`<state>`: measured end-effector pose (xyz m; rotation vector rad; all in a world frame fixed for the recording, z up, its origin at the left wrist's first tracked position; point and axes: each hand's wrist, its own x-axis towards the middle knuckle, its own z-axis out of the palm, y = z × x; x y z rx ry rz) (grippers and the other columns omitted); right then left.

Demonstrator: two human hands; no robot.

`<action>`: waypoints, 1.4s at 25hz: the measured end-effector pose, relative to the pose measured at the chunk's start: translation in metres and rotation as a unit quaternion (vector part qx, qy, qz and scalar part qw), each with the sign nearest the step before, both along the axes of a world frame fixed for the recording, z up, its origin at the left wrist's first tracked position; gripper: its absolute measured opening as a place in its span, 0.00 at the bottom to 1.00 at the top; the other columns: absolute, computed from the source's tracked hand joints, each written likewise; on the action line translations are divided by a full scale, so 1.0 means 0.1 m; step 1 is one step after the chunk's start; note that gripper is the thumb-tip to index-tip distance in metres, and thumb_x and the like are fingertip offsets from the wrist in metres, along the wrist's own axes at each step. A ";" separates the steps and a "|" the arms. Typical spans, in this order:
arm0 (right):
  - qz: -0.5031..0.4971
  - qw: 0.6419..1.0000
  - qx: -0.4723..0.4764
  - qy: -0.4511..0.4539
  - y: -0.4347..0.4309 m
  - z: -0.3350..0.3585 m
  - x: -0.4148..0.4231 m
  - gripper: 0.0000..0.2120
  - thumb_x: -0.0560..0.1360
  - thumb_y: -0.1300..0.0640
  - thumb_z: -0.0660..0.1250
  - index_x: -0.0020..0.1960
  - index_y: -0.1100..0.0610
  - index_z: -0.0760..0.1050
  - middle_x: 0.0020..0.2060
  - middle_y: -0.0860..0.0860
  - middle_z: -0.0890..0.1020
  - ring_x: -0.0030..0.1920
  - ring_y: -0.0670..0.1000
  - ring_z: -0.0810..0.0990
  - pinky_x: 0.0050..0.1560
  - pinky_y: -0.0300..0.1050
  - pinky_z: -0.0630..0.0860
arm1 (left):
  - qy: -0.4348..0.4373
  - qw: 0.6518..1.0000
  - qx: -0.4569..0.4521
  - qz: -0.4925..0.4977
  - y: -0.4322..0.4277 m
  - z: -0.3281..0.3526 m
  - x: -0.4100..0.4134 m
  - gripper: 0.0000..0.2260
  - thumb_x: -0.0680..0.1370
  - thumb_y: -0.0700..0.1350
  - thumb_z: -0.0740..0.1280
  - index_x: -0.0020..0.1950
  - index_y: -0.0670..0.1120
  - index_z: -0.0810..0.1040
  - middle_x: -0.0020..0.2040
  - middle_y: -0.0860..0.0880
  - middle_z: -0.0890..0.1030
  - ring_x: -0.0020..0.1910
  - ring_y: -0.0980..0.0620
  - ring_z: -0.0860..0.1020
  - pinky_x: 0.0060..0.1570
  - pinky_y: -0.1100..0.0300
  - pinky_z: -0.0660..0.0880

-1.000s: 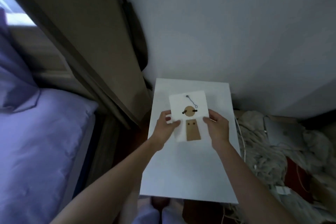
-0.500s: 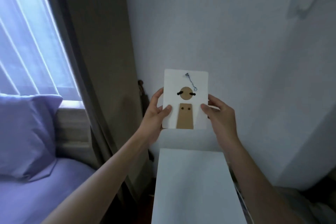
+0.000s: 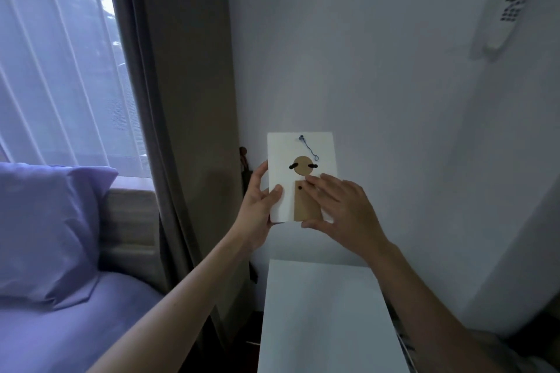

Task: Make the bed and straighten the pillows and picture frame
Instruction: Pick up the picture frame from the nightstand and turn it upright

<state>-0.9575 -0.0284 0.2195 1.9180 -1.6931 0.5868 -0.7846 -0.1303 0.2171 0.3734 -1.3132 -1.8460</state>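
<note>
A small white picture frame (image 3: 281, 154) faces me with its back: a brown stand flap, a round brown disc with black clips, a blue hanging thread at the top. It is upright in the air above the white bedside table (image 3: 327, 318), close to the wall. My left hand (image 3: 257, 203) grips its left edge and lower corner. My right hand (image 3: 342, 206) covers its lower right part, fingers spread over the brown flap and thumb under the bottom edge. A purple pillow (image 3: 48, 227) leans upright against the headboard at the left, on the purple sheet (image 3: 72, 333).
A brown curtain (image 3: 181, 100) hangs between the bed and the table, beside a window (image 3: 54, 63). A white remote (image 3: 509, 6) sits in a wall holder at the upper right. A dark thing (image 3: 245, 160) leans in the corner behind the frame.
The frame was lifted off the table to in front of the wall. My right hand has slid from the frame's right edge onto the brown flap. My view has tilted up.
</note>
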 end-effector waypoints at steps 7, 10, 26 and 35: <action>0.049 0.933 0.126 -0.333 0.02 0.04 0.14 0.29 0.76 0.35 0.55 0.75 0.43 0.60 0.71 0.34 0.62 0.71 0.35 0.60 0.73 0.42 0.50 | -0.034 0.998 -0.029 0.044 0.07 -0.06 0.04 0.21 0.79 0.39 0.63 0.68 0.58 0.64 0.54 0.47 0.84 0.50 0.47 0.83 0.47 0.47 0.81; 0.047 0.770 0.078 -0.632 -0.07 0.18 0.21 0.25 0.77 0.38 0.58 0.72 0.43 0.64 0.62 0.34 0.71 0.60 0.36 0.70 0.59 0.36 0.64 | -0.148 0.960 -0.189 0.146 0.27 -0.09 -0.08 0.16 0.79 0.42 0.63 0.65 0.55 0.67 0.55 0.49 0.82 0.48 0.53 0.83 0.48 0.52 0.81; 0.111 0.632 0.001 -0.767 0.12 0.13 -0.19 0.14 0.81 0.62 0.55 0.60 0.53 0.76 0.50 0.51 0.85 0.48 0.51 0.84 0.40 0.44 0.81 | -0.264 0.871 -0.341 0.236 0.32 -0.30 -0.18 0.25 0.81 0.52 0.57 0.77 0.58 0.52 0.78 0.59 0.49 0.77 0.57 0.49 0.75 0.51 0.50; 0.115 0.694 0.028 -0.710 0.08 0.12 -0.18 0.24 0.81 0.60 0.58 0.73 0.40 0.61 0.57 0.42 0.82 0.55 0.45 0.82 0.54 0.44 0.79 | -0.155 0.966 -0.207 0.030 0.09 -0.09 0.01 0.37 0.77 0.32 0.65 0.75 0.63 0.55 0.69 0.52 0.73 0.53 0.47 0.83 0.47 0.47 0.82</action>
